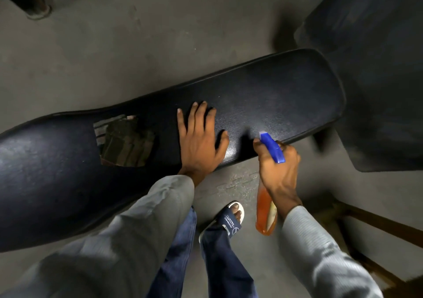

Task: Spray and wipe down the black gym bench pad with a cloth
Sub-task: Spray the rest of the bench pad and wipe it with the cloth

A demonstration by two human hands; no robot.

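Seen from the head camera, looking down: a long black bench pad (263,96) runs diagonally across a grey concrete floor (137,34). Its cover has a torn patch (124,141) toward the left end. The left hand (200,141) lies flat and open on the pad, fingers spread, holding nothing. The right hand (278,169) is wrapped around the neck of a spray bottle (266,208) of orange liquid, its blue nozzle (272,146) at the pad's near edge. A sandalled foot (230,217) stands below.
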